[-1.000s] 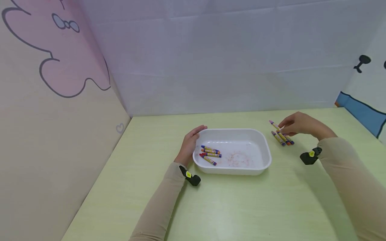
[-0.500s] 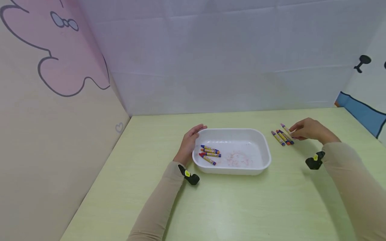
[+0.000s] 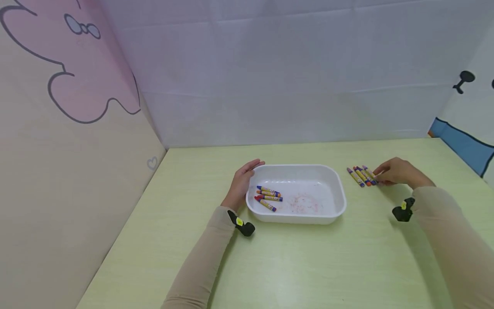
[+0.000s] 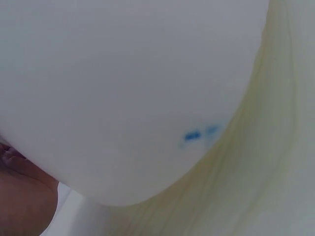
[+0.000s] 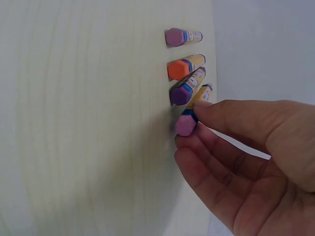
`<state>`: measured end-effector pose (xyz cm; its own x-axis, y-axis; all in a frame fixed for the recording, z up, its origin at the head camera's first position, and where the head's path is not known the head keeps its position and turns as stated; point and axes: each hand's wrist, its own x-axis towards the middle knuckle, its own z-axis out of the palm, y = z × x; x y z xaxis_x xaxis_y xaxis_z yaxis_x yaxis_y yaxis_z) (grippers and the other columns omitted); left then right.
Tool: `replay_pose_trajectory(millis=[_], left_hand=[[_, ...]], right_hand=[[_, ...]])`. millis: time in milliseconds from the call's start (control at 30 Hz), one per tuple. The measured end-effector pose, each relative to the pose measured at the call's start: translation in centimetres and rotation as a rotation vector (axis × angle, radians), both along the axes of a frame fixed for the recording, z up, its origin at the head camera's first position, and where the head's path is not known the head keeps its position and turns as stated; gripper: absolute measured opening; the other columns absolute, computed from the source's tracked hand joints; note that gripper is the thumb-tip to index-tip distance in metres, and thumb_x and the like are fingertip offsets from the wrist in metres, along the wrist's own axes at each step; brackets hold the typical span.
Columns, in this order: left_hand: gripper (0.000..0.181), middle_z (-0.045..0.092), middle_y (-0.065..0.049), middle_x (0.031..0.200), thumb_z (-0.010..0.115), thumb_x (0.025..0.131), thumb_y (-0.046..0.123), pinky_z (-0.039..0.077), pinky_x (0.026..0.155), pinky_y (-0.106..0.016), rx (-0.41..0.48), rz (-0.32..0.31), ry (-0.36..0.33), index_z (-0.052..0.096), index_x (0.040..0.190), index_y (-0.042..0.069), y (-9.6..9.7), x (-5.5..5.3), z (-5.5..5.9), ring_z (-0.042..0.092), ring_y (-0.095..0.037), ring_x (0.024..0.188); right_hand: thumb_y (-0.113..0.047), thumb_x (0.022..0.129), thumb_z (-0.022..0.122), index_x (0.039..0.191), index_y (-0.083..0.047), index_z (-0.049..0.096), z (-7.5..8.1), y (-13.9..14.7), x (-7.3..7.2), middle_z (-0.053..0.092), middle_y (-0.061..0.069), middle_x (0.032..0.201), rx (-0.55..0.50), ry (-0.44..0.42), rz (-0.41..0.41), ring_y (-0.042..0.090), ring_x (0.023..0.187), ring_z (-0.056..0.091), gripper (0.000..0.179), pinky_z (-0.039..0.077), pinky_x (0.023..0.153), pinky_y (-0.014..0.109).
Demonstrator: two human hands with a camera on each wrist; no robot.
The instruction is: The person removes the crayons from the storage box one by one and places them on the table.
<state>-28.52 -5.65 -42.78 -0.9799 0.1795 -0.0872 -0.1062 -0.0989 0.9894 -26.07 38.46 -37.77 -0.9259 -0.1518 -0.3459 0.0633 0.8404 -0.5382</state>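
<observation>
My right hand [image 3: 397,172] pinches a pink crayon [image 5: 186,122] between thumb and fingertips, low over the table at the right end of a small row. Beside it lie a purple crayon [image 5: 181,93], an orange crayon [image 5: 178,70] and, slightly apart, a mauve crayon [image 5: 175,37]. My left hand [image 3: 239,185] holds the left side of a white tray [image 3: 301,219], thumb at the rim and fingers round the far corner. Only part of that hand shows in the left wrist view, beside the tray's white wall. Several crayons [image 3: 269,198] lie in the tray's left half.
A pale wooden table [image 3: 301,266] carries everything. Behind it rises a white cloth wall [image 3: 289,86]; a wall with a pink drawing [image 3: 88,81] bounds the left. Reddish marks [image 3: 305,203] stain the tray floor.
My right hand has moved right and then lower, bringing the pink crayon from above the row down beside the purple one. The left hand and tray have stayed in place.
</observation>
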Motion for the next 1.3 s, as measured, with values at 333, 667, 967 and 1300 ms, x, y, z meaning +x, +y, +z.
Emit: replay_pose_trajectory(millis=[333,667,967,1300], left_hand=[[0.042,0.056,-0.003,0.139,0.035,0.101,0.009,0.04,0.111,-0.036,-0.014,0.006,0.026,0.047,0.141,0.009,0.1,0.4,0.1,0.049,-0.02,0.132],[0.041,0.057,-0.002,0.138,0.036,0.101,0.01,0.039,0.111,-0.035,-0.02,0.019,0.027,0.049,0.14,0.011,0.1,0.5,0.0,0.05,-0.019,0.131],[0.041,0.054,-0.002,0.141,0.035,0.102,0.011,0.037,0.113,-0.036,-0.024,0.001,0.031,0.048,0.141,0.012,0.1,0.5,0.1,0.047,-0.02,0.133],[0.042,0.056,-0.004,0.139,0.034,0.101,0.008,0.038,0.112,-0.034,-0.013,0.002,0.063,0.046,0.142,0.007,0.2,0.2,-0.3,0.048,-0.018,0.133]], right_hand=[[-0.011,0.091,0.059,0.116,0.017,0.056,0.4,-0.1,0.1,0.069,0.007,0.082,0.014,0.0,0.008,0.013,0.071,0.062,0.038,0.055,0.066,0.031],[-0.012,0.091,0.059,0.117,0.015,0.056,2.3,-1.6,0.0,0.068,0.018,0.089,0.025,0.099,0.018,0.021,0.077,0.066,0.037,0.058,0.071,0.038],[-0.023,0.094,0.059,0.122,0.009,0.058,5.3,-4.8,-0.3,0.068,0.022,0.102,0.008,0.154,0.064,0.026,0.087,0.067,0.043,0.057,0.079,0.045],[-0.023,0.093,0.061,0.122,0.005,0.06,7.6,-10.5,-0.7,0.07,0.016,0.103,-0.088,0.155,0.165,0.021,0.088,0.067,0.04,0.058,0.08,0.039]])
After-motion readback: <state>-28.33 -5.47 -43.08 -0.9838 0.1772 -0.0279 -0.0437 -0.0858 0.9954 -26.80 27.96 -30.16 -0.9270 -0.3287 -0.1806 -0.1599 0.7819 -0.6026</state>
